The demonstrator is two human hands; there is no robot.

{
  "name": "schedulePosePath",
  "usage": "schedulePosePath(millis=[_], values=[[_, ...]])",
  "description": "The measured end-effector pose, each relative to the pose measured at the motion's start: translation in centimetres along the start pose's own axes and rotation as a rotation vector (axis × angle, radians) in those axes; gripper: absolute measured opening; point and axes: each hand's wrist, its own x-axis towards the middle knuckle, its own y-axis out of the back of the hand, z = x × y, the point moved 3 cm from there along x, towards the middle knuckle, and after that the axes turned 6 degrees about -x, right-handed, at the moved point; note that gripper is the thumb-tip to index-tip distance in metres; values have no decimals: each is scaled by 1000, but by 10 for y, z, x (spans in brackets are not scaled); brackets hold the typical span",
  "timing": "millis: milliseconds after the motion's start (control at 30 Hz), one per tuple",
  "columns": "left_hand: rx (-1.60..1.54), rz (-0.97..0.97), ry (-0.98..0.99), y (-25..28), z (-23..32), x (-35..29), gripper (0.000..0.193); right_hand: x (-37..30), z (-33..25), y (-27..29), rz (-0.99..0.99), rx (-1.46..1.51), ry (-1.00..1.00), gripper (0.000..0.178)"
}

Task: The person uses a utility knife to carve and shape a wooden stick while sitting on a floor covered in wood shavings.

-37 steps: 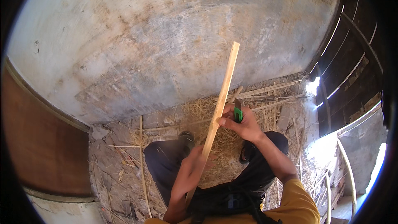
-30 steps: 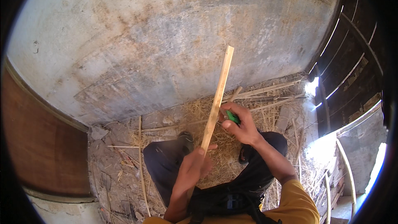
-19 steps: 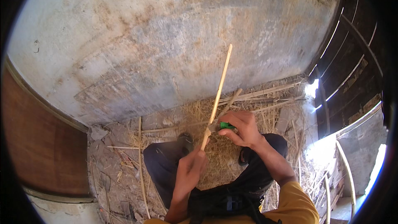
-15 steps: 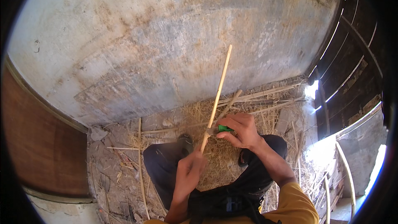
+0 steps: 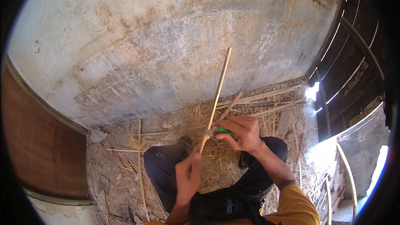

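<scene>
A long pale wooden stick slants up and away from me, its far end in front of the wall and one long side looking darker. Its near end is gripped by my left hand, whose fingers are closed round it. My right hand is closed on the green handle of a small knife. The short grey blade is partly blurred and meets the stick just beyond my left hand. A pale curl of wood shows where they touch. My fingers hide part of the handle.
Straw and shavings litter the ground between my legs. Several loose sticks lie along the foot of the stained wall. A brown wooden panel stands at left, and dark slatted boards at right.
The stick has turned a little, so a dark side now shows, and its far end sits slightly lower. Both hands have shifted only slightly, with the blade still against the wood.
</scene>
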Motion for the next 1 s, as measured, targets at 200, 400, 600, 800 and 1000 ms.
schedulePosePath(millis=[200,400,600,800,1000], values=[[-14,-18,20,5,-14,-7,43,2,2,1,26,-36,-15,31],[10,-24,40,7,-16,-14,39,2,3,2,43,-79,-26,30],[4,-7,28,8,-15,-16,38,2,1,2,40,-86,-37,31],[24,5,12,13,-22,-19,38,3,-2,2,28,-132,-19,31],[47,11,6,16,-23,-22,37,3,-2,2,30,-146,-26,29]])
